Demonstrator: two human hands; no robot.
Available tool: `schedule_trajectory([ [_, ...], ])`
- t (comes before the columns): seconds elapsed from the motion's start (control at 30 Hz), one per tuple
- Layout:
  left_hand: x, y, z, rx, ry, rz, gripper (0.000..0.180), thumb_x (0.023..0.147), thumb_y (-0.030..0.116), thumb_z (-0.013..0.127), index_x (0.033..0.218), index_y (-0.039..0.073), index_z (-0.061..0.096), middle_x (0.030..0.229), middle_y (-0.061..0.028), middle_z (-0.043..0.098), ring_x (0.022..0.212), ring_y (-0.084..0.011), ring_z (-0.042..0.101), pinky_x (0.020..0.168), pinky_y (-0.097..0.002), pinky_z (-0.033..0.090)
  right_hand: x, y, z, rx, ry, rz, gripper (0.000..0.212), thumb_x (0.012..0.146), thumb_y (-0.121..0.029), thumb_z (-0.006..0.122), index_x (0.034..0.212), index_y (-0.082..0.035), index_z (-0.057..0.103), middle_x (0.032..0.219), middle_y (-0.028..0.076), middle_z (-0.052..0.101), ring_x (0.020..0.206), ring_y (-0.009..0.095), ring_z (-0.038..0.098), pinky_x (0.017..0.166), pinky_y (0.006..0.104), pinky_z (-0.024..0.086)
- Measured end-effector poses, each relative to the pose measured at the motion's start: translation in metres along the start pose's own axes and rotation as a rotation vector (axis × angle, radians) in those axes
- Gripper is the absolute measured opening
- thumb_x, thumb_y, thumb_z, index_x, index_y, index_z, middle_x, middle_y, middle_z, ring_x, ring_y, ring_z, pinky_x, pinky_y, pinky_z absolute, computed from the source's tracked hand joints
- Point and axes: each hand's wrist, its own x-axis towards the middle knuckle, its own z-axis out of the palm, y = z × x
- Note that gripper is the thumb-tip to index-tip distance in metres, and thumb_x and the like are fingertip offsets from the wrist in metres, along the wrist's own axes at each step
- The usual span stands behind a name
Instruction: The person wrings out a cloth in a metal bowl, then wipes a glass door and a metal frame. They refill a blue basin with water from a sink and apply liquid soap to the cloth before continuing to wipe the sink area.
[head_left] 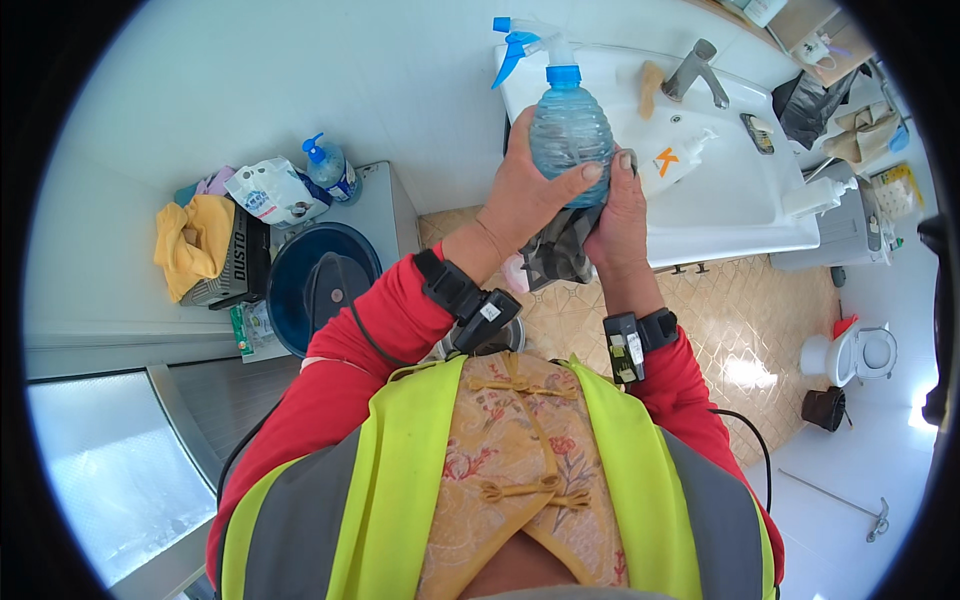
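Most fingers of the left hand (pixel 528 190) are hiding from me behind the ribbed, translucent blue plastic spray bottle (pixel 570 125). Just below the fingers, I am failing to tell whether the crumpled dark grey bundle (pixel 560 255) is cloth or plastic. Far to the fingers' right, the view's edge is cutting off a black, irregular object (pixel 936 400) that I am not managing to identify.

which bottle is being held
The ribbed spray bottle with the blue trigger: the left hand grips it, whereas the blue-topped pump bottle and white bottles at the sink aren't held.
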Motion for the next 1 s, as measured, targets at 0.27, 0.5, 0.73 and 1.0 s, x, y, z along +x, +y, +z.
schedule_trajectory([
  [0.27, -0.006, -0.008, -0.028, -0.242, -0.007, -0.173, 0.087, 0.071, 0.025, 0.082, 0.138, -0.002, 0.033, 0.116, -0.0121, 0.058, 0.106, -0.0188, 0.058, 0.092, -0.0315, 0.048, 0.015, -0.019, -0.021, -0.401, 0.197, 0.093, 0.044, 0.098, -0.037, 0.051, 0.121, 0.001, 0.051, 0.097, 0.012, 0.06, 0.087, 0.021, 0.063, 0.073, 0.0339, 0.052],
  [0.5, -0.02, -0.016, -0.027, -0.046, -0.111, -0.171, 0.085, 0.069, 0.023, 0.083, 0.136, 0.0, 0.036, 0.119, -0.0122, 0.056, 0.108, -0.018, 0.056, 0.094, -0.0325, 0.046, 0.044, -0.043, -0.022, 0.047, 0.187, -0.073, 0.048, 0.099, -0.04, 0.044, 0.123, 0.002, 0.046, 0.103, 0.018, 0.059, 0.094, 0.03, 0.061, 0.085, 0.0399, 0.05],
  [0.73, -0.024, -0.016, -0.028, -0.027, -0.2, -0.146, 0.087, 0.07, 0.02, 0.082, 0.139, 0.003, 0.033, 0.123, -0.0096, 0.053, 0.113, -0.0176, 0.053, 0.099, -0.0341, 0.043, 0.043, -0.03, -0.033, 0.135, 0.197, 0.144, 0.039, 0.099, -0.034, 0.045, 0.116, 0.001, 0.048, 0.103, 0.019, 0.058, 0.099, 0.036, 0.061, 0.089, 0.0468, 0.049],
  [1.0, -0.021, -0.033, -0.006, 0.047, -0.13, -0.135, 0.079, 0.075, 0.021, 0.076, 0.139, 0.005, 0.033, 0.129, -0.0134, 0.049, 0.118, -0.0198, 0.049, 0.1, -0.0328, 0.041, 0.004, 0.008, -0.036, -0.333, -0.088, 0.001, 0.061, 0.09, -0.025, 0.065, 0.139, -0.001, 0.039, 0.124, 0.011, 0.05, 0.112, 0.017, 0.049, 0.098, 0.0304, 0.042],
])
